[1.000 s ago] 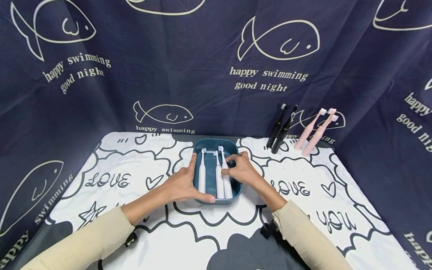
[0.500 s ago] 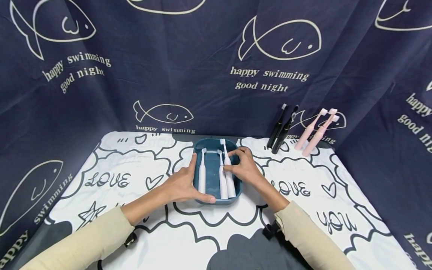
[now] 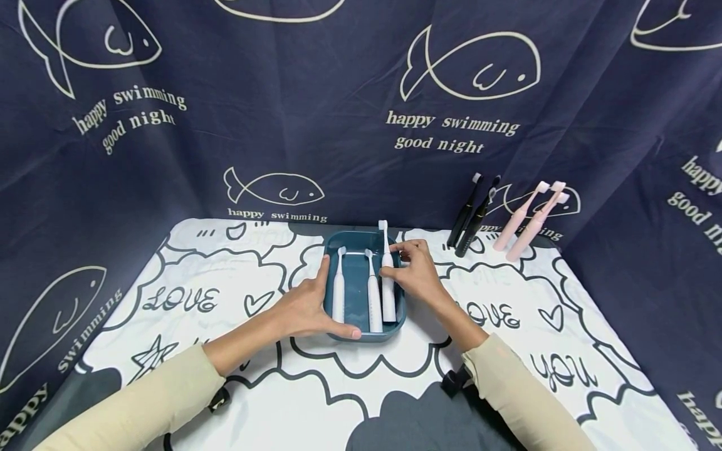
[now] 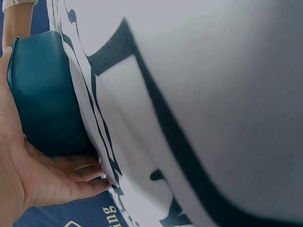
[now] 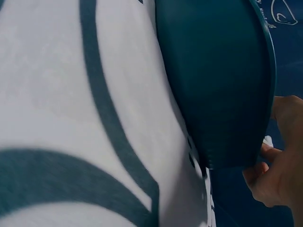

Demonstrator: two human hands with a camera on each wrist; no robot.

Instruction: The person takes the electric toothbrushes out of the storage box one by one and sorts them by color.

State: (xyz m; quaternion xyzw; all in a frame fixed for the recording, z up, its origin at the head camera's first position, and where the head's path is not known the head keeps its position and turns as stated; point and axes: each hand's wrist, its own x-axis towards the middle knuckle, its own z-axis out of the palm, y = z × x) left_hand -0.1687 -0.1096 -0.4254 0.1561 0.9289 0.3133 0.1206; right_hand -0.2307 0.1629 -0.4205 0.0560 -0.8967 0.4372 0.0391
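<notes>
The right hand pinches the rightmost white toothbrush in the teal tray; the left hand, fingers spread, cups the tray's left side.

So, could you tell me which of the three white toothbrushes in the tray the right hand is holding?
The rightmost one. The right hand pinches its upper part, and its head pokes past the tray's far rim, while the other two lie untouched inside.

Two black toothbrushes and pink toothbrushes lean against a navy fish-print curtain behind a cartoon-print tablecloth.
</notes>
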